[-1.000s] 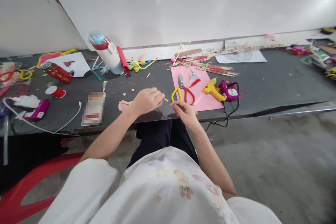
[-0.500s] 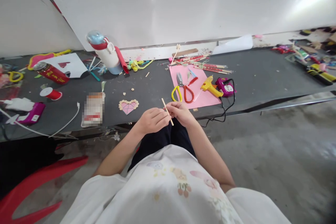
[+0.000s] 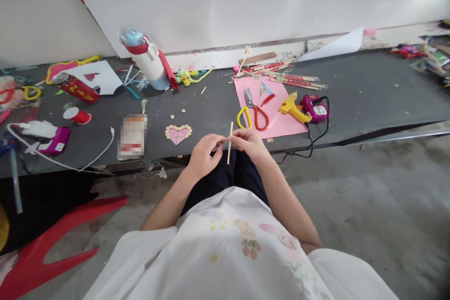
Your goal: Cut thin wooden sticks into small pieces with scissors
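A thin pale wooden stick stands nearly lengthwise between my hands, just off the table's front edge and above my lap. My right hand pinches it near its upper part with thumb and forefinger. From the other side, my left hand reaches in with curled fingers, its fingertips meeting the stick at the same spot. Whatever tiny thing those left fingertips may grip is too small to make out. Left of my hands lies a pink heart-shaped piece edged with small pale wooden bits. Two loose bits lie behind it.
Scissors and tassels rest on pink paper. Beside them are a yellow glue gun, a purple device with a black cord, and wrapped sticks. A bottle, can and red thread spool stand leftward.
The stick has turned from slanting to nearly lengthwise. My left fingers have opened out somewhat from around it. The whole view has shifted slightly, with table things now farther right.
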`<state>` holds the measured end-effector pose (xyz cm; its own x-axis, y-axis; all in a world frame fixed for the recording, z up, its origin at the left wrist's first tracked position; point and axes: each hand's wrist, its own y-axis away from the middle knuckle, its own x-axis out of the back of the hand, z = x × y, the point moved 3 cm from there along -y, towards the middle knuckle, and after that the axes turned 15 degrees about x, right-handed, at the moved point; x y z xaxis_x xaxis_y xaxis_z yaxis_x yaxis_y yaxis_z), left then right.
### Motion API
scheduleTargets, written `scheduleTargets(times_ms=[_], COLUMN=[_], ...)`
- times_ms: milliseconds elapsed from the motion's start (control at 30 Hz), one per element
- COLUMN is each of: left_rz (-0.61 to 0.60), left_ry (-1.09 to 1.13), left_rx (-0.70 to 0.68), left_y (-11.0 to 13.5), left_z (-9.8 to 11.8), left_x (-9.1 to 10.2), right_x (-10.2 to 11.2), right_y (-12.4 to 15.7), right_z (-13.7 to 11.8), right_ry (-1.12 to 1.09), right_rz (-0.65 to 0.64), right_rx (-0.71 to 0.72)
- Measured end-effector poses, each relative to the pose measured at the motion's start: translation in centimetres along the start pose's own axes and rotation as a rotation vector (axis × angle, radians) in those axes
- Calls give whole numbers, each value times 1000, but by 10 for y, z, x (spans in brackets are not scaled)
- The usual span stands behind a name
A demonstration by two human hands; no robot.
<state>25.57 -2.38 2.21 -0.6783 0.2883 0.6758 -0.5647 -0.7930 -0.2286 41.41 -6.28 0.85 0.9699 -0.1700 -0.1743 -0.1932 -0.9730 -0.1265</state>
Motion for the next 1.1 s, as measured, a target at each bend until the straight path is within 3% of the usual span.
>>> scheduleTargets(times_ms=[167,333,467,600,667,767,867,967,1100], left_rz=[5,53,114,143,149,159,176,143,86], left_ry=[-226,-245,-229,-330,-339,-292,-200,-25,190], left_rx=[-200,-141,-227,-369,-388,-227,88,374,565], left_y=[9,11,15,20,21,18,14,12,13], left_z=[12,14,13,13,12,8,0,-6,-9], left_x=[8,11,13,18,21,23,23,21,16], right_x=[-3,-9,-19,-13,5,42,62,64,61], right_y=[1,3,6,1,-7,-22,-37,-49,-60], right_z=[5,15,17,11,6,-3,-7,-2,3], right_ry=[11,-121,-151,64,329,950,1333,1514,1524], right_rz=[-48,-119,-191,-274,-206,28,90,42,27], right_rx=[-88,-147,-178,-114,-30,62,116,57,-36])
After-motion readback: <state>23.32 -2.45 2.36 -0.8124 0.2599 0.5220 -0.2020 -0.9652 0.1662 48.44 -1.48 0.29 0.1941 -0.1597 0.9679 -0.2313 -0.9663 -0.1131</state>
